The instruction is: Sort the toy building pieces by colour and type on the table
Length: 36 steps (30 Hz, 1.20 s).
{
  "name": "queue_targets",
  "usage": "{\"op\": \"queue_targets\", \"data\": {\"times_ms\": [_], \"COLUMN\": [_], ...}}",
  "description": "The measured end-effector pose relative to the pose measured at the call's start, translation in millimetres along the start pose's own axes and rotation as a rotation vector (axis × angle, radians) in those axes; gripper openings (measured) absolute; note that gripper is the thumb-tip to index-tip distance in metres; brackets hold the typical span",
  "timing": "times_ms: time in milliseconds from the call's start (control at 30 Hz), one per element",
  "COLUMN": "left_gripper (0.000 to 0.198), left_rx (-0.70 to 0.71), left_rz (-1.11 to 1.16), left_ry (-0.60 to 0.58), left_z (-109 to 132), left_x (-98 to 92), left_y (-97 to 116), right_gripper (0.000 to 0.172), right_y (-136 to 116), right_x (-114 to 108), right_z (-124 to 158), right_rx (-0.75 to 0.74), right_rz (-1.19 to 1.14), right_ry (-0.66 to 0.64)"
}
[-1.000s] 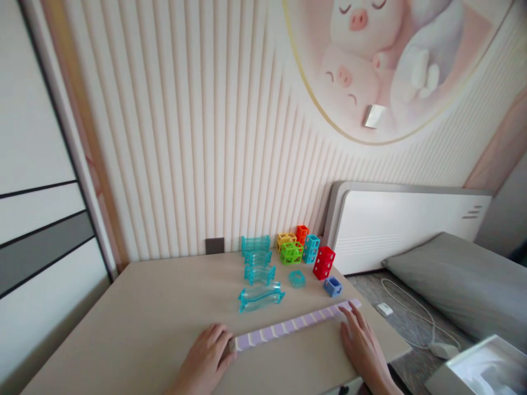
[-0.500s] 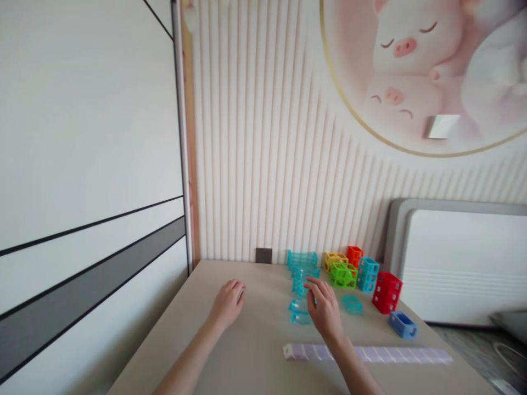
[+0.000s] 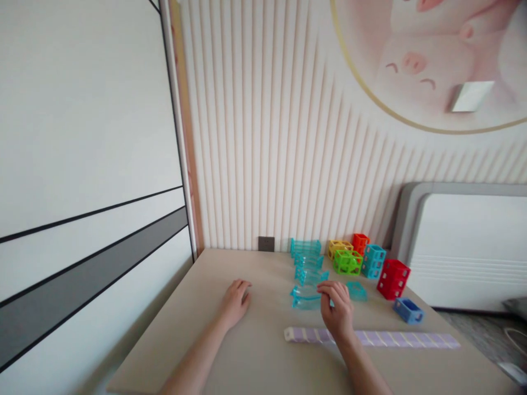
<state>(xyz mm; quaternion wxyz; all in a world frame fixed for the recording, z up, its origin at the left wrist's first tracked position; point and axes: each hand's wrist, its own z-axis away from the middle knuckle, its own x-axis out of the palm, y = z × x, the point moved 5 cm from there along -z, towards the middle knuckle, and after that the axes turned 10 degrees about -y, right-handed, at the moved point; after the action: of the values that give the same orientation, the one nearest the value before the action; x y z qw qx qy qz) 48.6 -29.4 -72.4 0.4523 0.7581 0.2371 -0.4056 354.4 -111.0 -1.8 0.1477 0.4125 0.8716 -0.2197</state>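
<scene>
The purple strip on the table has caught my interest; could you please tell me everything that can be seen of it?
The purple strip is long, narrow and straight, pale in colour, with whitish lines crossing it along its length and a whitish left end. It lies flat on the table, running left to right, nearer the wearer than the blue block. The right forearm crosses over it, hiding one stretch; whether they touch is unclear. Its material cannot be told.

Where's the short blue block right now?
In the head view, the short blue block is on the right side of the table, between the red block behind it and the purple strip in front.
</scene>
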Motion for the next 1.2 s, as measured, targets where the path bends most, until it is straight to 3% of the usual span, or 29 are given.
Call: {"op": "queue_targets", "data": {"times_ms": [100, 200, 333, 500, 733, 900, 1067, 1200], "left_gripper": [0.029, 0.026, 0.02, 0.018, 0.019, 0.022, 0.048, 0.072], "left_rx": [0.01, 0.02, 0.029, 0.033, 0.061, 0.08, 0.157, 0.203], "left_rz": [0.02, 0.043, 0.076, 0.106, 0.074, 0.039, 0.037, 0.045], "left_ry": [-0.019, -0.018, -0.014, -0.012, -0.038, -0.05, -0.105, -0.234], "left_z": [-0.7, -0.4, -0.1, 0.0, 0.2, 1.3, -0.3, -12.5], "left_x": [2.6, 3.6, 3.3, 4.2, 6.2, 7.0, 13.3, 23.5], "left_y": [-4.6, -9.1, -12.3, -14.2, -11.3, -5.0, 15.6, 38.1], "right_gripper": [0.021, 0.018, 0.024, 0.041, 0.041, 0.042, 0.048, 0.049], "right_y": [23.4, 48.5, 82.5, 102.5, 90.4, 78.2, 69.7, 61.8], "right_x": [-10.1, -10.9, -0.4, 16.1, 30.6, 35.2, 40.5, 49.6], "right_z": [3.3, 8.9, 21.6, 36.8, 45.3, 41.3, 36.5, 37.3], "right_rx": [0.19, 0.367, 0.594, 0.81, 0.866, 0.845, 0.814, 0.774], "right_rz": [0.024, 0.047, 0.068, 0.095, 0.142, 0.146, 0.116, 0.035], "right_ry": [0.137, 0.154, 0.062, -0.182, -0.402, -0.486, -0.523, -0.531]}}
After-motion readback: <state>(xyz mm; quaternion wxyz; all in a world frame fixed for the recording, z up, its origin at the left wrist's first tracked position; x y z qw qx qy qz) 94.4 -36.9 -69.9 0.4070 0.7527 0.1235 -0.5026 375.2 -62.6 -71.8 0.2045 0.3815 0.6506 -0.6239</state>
